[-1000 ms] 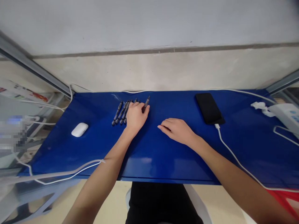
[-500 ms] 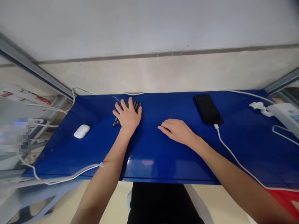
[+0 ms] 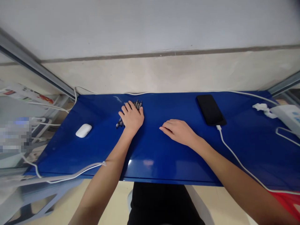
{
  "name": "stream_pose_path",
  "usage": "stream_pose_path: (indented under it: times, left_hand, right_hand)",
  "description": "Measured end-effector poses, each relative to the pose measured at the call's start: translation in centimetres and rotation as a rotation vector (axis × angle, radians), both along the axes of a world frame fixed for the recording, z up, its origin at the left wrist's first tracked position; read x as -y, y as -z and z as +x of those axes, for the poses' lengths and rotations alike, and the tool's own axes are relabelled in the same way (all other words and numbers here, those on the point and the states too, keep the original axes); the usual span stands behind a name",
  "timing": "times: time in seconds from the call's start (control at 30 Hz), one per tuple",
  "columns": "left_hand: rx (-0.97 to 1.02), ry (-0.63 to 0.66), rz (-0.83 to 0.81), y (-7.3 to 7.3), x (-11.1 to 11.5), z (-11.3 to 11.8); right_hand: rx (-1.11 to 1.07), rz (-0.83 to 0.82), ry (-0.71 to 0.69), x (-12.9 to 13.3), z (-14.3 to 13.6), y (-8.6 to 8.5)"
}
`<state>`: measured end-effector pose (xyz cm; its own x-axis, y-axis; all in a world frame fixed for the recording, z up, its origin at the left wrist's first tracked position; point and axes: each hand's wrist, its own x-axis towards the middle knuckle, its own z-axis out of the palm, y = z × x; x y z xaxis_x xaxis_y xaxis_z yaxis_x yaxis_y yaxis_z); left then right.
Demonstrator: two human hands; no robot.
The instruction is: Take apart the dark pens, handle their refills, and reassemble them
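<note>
My left hand [image 3: 132,118] lies palm down over a bundle of dark pens [image 3: 138,105] on the blue desk. Its fingers are bent a little and slightly apart, with the thumb along the bundle's right side. Pen ends stick out beyond the fingers and at the lower left; the middle of the bundle is hidden under the palm. To the right, my right hand [image 3: 178,130] rests on the desk with its fingers curled in and the thumb against them. I see nothing in it.
A white earbud case [image 3: 83,130] lies left on the desk [image 3: 150,150]. Right of my hands is a black phone [image 3: 211,110] with a white charging cable [image 3: 231,150]. A white power strip [image 3: 287,115] sits at the far right. Another white cable [image 3: 77,175] crosses by my left forearm.
My left hand's fingers have drawn closer together over the pens, from a wide spread. The pens sit slightly more bunched. My right hand stays in place.
</note>
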<state>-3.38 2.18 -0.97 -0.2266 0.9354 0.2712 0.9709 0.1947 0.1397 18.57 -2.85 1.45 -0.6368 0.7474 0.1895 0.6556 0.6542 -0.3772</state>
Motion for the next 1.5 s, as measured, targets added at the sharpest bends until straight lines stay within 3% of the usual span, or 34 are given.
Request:
stream_pose_path:
  times: [0.23,0.37,0.47,0.57,0.7,0.93,1.27,1.5]
  left_hand:
    - [-0.027,0.111,-0.054,-0.2,1.1,1.9]
    - [-0.088,0.245,-0.093,-0.4,2.5,3.7]
    - [-0.131,0.388,-0.107,-0.7,3.7,4.7]
    - [-0.164,0.621,-0.132,-1.1,4.6,5.2]
    - [-0.171,0.858,-0.118,-1.4,5.3,5.6]
    - [-0.156,1.117,-0.098,-1.7,4.2,4.9]
    - [-0.076,1.151,-0.110,-1.7,2.5,3.6]
    - [0.017,1.043,-0.101,-1.4,2.1,3.2]
  right_hand:
    - [0.011,0.038,0.024,0.0,0.0,0.2]
    - [-0.038,0.093,0.189,-0.4,0.3,0.6]
    - [-0.166,0.159,0.350,-1.1,0.9,0.7]
    - [-0.353,0.219,0.448,-1.6,1.5,0.3]
    - [-0.506,0.245,0.496,-1.7,1.9,-0.4]
    - [-0.480,0.254,0.496,-1.6,1.9,-0.1]
    - [-0.408,0.217,0.483,-2.0,1.7,0.7]
    - [-0.397,0.086,0.529,-2.5,1.7,1.6]
